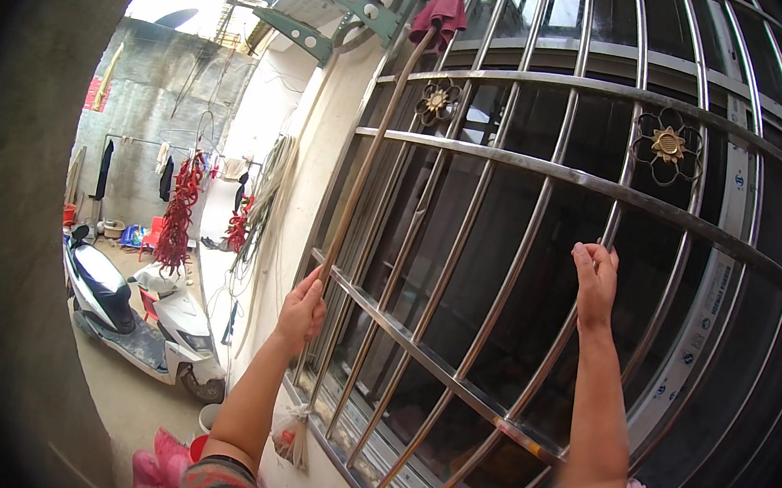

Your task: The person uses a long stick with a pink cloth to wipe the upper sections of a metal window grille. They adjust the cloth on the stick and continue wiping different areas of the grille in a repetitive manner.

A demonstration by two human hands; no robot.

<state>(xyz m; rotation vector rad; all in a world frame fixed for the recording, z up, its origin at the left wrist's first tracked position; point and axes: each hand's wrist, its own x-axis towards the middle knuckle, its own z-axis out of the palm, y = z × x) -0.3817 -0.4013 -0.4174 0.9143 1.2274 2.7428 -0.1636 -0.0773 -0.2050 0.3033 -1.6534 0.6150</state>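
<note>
A long wooden stick (373,153) leans along the left side of a barred window, with a dark red cloth (442,17) draped over its upper end. My left hand (301,313) is closed around the stick's lower part, close to the bars. Farther right, my right hand (596,284) is raised against the metal window grille (464,345). Its fingers curl at an upright bar that runs behind it, and they appear wrapped round that bar. Gold flower ornaments (668,145) sit between the grille's upper rails. Dark glass lies behind the bars.
A white scooter (181,318) stands in the yard to the left. Bunches of red chillies (180,210) hang near a wall with coiled hoses (270,176). A plastic bag (290,437) hangs below the grille's left corner. Green metal brackets (358,1) jut out above.
</note>
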